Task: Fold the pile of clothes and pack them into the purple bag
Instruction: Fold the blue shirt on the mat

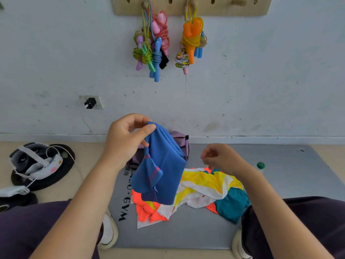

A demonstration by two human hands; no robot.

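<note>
Left hand (128, 135) raised over the grey mat (205, 232), pinching the top edge of a blue garment (162, 169) between thumb and fingers; the cloth hangs free below the grip, bunched and creased, its lower hem brushing the pile of clothes (203, 189). Right hand (218, 157) hovers just beside the garment, fingers loosely curled, holding nothing that I can make out, though the fingertips face away from the camera.

Pile lies on the mat between the person's knees: orange, yellow, white and teal pieces tangled together. Purple bag (182, 141) sits at the far end of the mat against the wall, mostly hidden behind the hanging cloth; whether it is unzipped cannot be told.

Handling judgement: fabric looks thin, light and limp, probably a slick sports knit. It will not keep a shape by itself and may slide from a one-point pinch. Best taken at two corners of one edge, shoulders or waistband, spread taut, then laid flat on the mat for folding.
</note>
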